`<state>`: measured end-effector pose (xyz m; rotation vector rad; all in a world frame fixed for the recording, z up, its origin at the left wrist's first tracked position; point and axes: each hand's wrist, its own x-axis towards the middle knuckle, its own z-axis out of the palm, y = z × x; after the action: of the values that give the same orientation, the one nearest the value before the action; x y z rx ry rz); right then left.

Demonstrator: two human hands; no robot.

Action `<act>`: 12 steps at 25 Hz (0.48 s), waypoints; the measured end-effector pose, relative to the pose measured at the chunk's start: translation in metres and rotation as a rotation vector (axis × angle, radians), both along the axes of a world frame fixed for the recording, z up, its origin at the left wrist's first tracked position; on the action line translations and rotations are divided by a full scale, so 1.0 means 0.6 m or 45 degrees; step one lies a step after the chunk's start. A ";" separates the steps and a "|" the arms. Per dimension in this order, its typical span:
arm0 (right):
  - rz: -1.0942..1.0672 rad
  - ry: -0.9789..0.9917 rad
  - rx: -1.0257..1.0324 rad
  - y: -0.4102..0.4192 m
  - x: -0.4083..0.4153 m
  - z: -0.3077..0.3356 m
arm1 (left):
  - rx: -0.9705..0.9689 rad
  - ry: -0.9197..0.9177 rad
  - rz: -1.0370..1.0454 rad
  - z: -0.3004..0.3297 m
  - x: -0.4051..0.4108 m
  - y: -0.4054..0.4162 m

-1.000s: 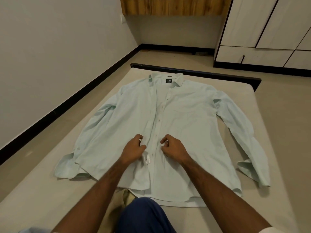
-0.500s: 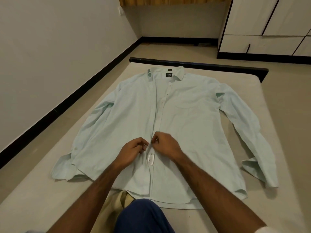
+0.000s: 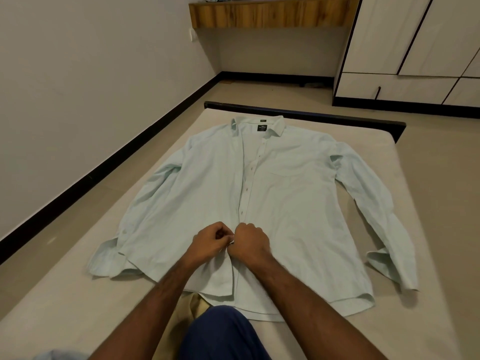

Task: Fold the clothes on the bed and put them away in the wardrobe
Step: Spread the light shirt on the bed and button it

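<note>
A pale mint long-sleeved shirt (image 3: 298, 203) lies face up on the bed (image 3: 428, 294), collar at the far end and both sleeves spread out to the sides. Its front is buttoned from the chest down to where my hands are. My left hand (image 3: 210, 241) and my right hand (image 3: 249, 242) meet at the placket near the shirt's lower middle, knuckles touching. Each pinches one edge of the placket with curled fingers. The spot between the fingertips is hidden by my hands.
The wardrobe (image 3: 415, 48) with white doors stands at the back right, doors closed. A wooden shelf (image 3: 270, 14) hangs on the far wall. A tan garment (image 3: 200, 307) peeks out beneath the shirt hem, next to my blue-clad knee (image 3: 220, 333). Floor runs along the bed's left side.
My hands have come together from slightly apart and now touch over the placket. The white tag near the placket is no longer visible. The camera has tilted up a little.
</note>
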<state>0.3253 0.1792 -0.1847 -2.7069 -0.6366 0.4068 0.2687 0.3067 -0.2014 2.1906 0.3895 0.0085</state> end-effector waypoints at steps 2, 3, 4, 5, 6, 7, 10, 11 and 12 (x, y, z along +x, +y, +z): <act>0.003 -0.023 -0.020 0.006 -0.004 0.003 | 0.020 0.051 0.014 0.005 0.006 -0.005; -0.001 -0.023 -0.002 0.005 -0.005 0.003 | 0.027 0.077 0.028 0.007 0.008 -0.007; -0.011 -0.009 0.036 0.001 -0.005 0.003 | 0.032 0.099 0.047 0.006 0.010 -0.008; -0.030 0.015 0.100 -0.006 -0.003 0.001 | 0.040 0.121 0.072 0.005 0.012 -0.007; -0.066 0.053 0.193 -0.016 0.003 -0.005 | 0.041 0.138 0.100 0.003 0.012 -0.007; -0.130 0.118 0.337 -0.030 0.010 -0.012 | 0.044 0.150 0.138 0.000 0.013 -0.008; -0.316 0.342 0.796 -0.074 0.023 -0.029 | 0.125 0.172 0.224 -0.004 0.018 -0.019; -0.341 0.394 0.883 -0.085 0.027 -0.032 | 0.188 0.189 0.217 -0.003 0.020 -0.024; -0.361 0.450 0.967 -0.092 0.031 -0.036 | 0.258 0.214 0.191 -0.001 0.021 -0.029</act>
<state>0.3436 0.1239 -0.2062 -1.8993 -0.2260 0.4409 0.2810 0.2890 -0.2021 2.3641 0.6729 -0.0561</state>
